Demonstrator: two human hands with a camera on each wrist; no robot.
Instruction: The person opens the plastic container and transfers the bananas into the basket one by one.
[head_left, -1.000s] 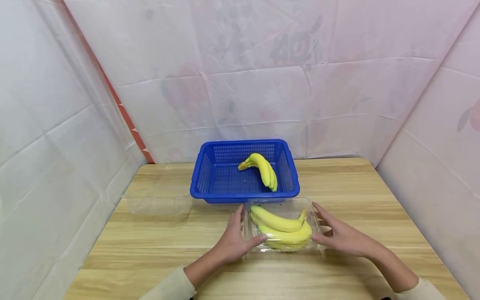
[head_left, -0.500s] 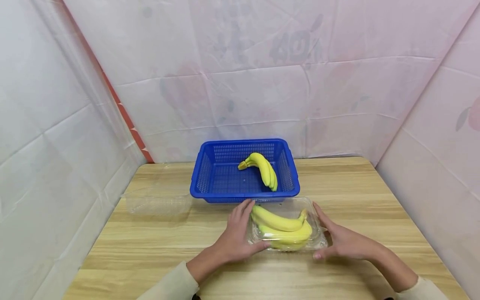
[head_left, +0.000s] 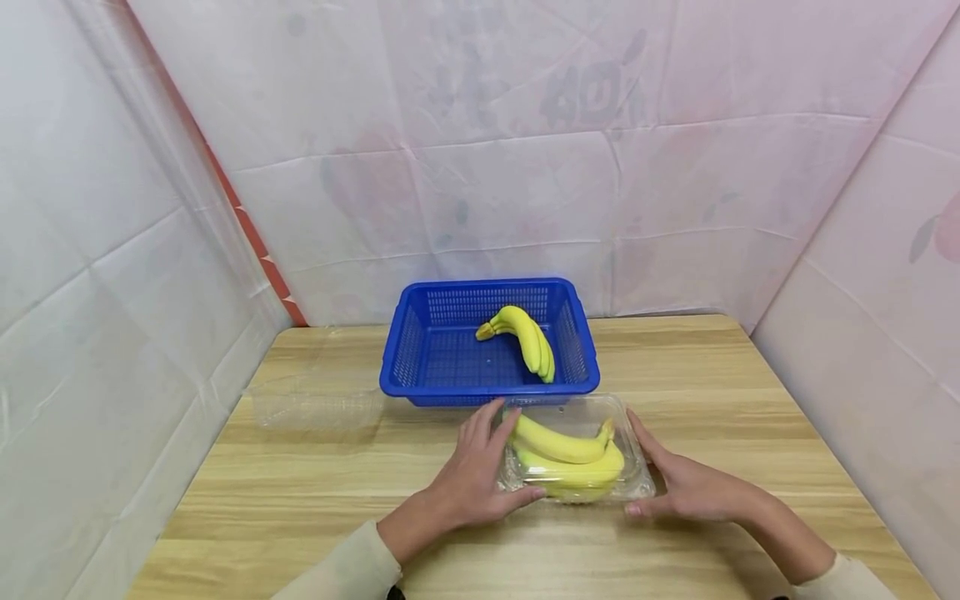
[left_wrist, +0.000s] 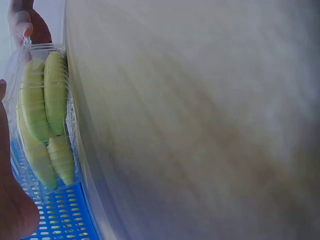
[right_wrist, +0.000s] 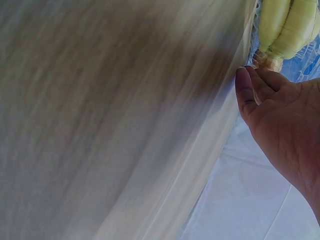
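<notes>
A blue basket (head_left: 420, 346) sits at the far middle of the wooden table (head_left: 750, 400), with a bunch of bananas (head_left: 525, 337) inside it. An empty clear plastic box (head_left: 318, 404) lies to its left.

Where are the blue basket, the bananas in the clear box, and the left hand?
blue basket (head_left: 397, 350), head view, on its left wall.
bananas in the clear box (head_left: 564, 450), head view, on the top banana's middle.
left hand (head_left: 468, 483), head view, on the back of the hand.
</notes>
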